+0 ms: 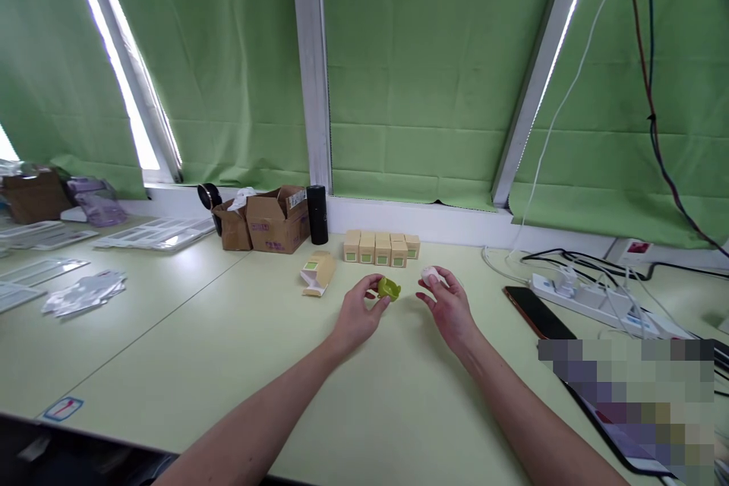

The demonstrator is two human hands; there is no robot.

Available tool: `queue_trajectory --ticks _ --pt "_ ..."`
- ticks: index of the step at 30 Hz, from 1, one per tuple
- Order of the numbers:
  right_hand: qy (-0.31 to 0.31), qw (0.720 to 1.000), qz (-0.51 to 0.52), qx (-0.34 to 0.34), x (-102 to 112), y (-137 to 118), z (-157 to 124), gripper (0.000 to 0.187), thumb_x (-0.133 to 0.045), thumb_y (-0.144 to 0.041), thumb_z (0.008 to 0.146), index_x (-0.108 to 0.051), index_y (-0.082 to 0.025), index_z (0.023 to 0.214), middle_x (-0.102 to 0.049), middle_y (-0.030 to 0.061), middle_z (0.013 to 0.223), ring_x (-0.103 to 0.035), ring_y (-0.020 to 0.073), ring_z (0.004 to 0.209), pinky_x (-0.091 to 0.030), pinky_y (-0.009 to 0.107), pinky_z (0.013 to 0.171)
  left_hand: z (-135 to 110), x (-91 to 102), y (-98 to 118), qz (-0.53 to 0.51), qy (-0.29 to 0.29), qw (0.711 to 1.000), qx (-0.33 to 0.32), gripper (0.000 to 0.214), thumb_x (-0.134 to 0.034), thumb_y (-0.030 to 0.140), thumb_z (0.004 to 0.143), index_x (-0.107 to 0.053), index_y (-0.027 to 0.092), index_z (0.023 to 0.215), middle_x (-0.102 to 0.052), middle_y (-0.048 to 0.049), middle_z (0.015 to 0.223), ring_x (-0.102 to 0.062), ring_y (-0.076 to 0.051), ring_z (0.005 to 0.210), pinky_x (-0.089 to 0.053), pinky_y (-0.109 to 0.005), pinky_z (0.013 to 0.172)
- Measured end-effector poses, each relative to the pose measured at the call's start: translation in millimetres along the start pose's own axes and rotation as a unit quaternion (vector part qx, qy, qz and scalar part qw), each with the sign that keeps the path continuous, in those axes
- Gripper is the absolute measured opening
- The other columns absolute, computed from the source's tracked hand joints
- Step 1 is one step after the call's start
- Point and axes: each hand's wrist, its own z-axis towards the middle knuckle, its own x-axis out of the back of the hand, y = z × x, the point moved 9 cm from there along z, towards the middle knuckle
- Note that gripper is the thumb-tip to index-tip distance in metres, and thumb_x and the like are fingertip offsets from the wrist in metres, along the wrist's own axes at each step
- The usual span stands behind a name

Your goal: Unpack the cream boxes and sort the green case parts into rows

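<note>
My left hand (358, 313) is closed in a pinch on a small green plastic piece (389, 288), held just above the pale green table (228, 349). My right hand (447, 304) is closed on a small white rounded object (430, 273) at its fingertips. The two hands are a short gap apart, near the table's middle. An opened small carton (318, 273) lies on its side just left of my left hand. Behind the hands stands a row of several small tan boxes with green labels (381, 248).
Two open brown cardboard boxes (267, 222) and a black cylinder (317, 215) stand at the back. Clear plastic packets (85, 293) lie at left. A dark phone (538, 311), a white power strip (598, 300) with cables and a blurred screen (626, 387) are at right.
</note>
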Motion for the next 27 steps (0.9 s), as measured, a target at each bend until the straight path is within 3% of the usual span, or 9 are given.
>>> queue_trajectory --ticks 5,9,12,16,18,20,27 --pt "-0.007 0.989 -0.13 0.068 7 -15 10 0.047 -0.088 -0.043 0.067 -0.072 -0.026 0.108 -0.068 0.002 0.098 -0.062 0.0202 0.092 -0.056 0.041 0.089 0 2.4 0 0.01 0.01 1.0 -0.007 0.037 -0.069 0.028 0.088 -0.064 0.022 0.124 -0.075 -0.0088 0.117 -0.07 -0.024 0.105 -0.055 -0.043 0.094" --pt "0.001 0.953 -0.271 0.135 16 -32 24 0.05 -0.081 -0.037 0.069 -0.07 -0.023 0.116 -0.068 0.0051 0.103 -0.063 0.0223 0.09 -0.054 0.041 0.086 1 3.4 -2 0.018 0.014 1.0 -0.002 0.038 -0.068 0.027 0.088 -0.063 0.022 0.125 -0.075 -0.0086 0.118 -0.069 -0.024 0.107 -0.054 -0.043 0.095" --pt "-0.008 0.892 -0.411 0.189 17 -45 31 0.045 -0.072 -0.03 0.077 -0.063 -0.024 0.121 -0.07 0.0059 0.105 -0.063 0.0229 0.088 -0.053 0.04 0.081 0 3.4 -3 0.022 0.015 1.0 0.002 0.038 -0.068 0.026 0.087 -0.063 0.022 0.125 -0.074 -0.0087 0.118 -0.069 -0.024 0.106 -0.054 -0.043 0.096" --pt "-0.084 0.743 -0.617 0.248 4 -38 32 0.04 -0.057 -0.014 0.084 -0.059 -0.023 0.122 -0.071 0.0082 0.111 -0.064 0.0255 0.1 -0.049 0.039 0.085 0 2.2 -4 0.027 0.011 1.0 0.002 0.039 -0.067 0.027 0.088 -0.063 0.022 0.126 -0.073 -0.009 0.12 -0.068 -0.024 0.107 -0.053 -0.042 0.097" --pt "-0.11 0.685 -0.672 0.258 2 -28 32 0.041 -0.052 -0.008 0.084 -0.06 -0.022 0.121 -0.072 0.0093 0.11 -0.064 0.0261 0.099 -0.048 0.039 0.087 0 2.8 -3 0.027 0.013 1.0 0.0 0.039 -0.068 0.026 0.087 -0.063 0.022 0.126 -0.073 -0.0091 0.12 -0.068 -0.024 0.107 -0.053 -0.043 0.097" --pt "-0.116 0.662 -0.693 0.26 2 -21 33 0.041 -0.051 -0.005 0.083 -0.061 -0.021 0.119 -0.074 0.0096 0.106 -0.065 0.0266 0.096 -0.046 0.04 0.089 -1 3.8 -3 0.028 0.017 0.999 -0.001 0.039 -0.068 0.026 0.087 -0.064 0.022 0.125 -0.074 -0.0091 0.119 -0.068 -0.024 0.106 -0.053 -0.043 0.096" --pt "-0.12 0.632 -0.719 0.264 6 -7 36 0.044 -0.053 -0.001 0.079 -0.063 -0.021 0.117 -0.076 0.0091 0.105 -0.067 0.0261 0.099 -0.038 0.041 0.099 -1 5.0 -2 0.026 0.021 0.999 -0.007 0.039 -0.07 0.025 0.086 -0.065 0.023 0.124 -0.074 -0.0085 0.118 -0.069 -0.024 0.105 -0.054 -0.042 0.095"
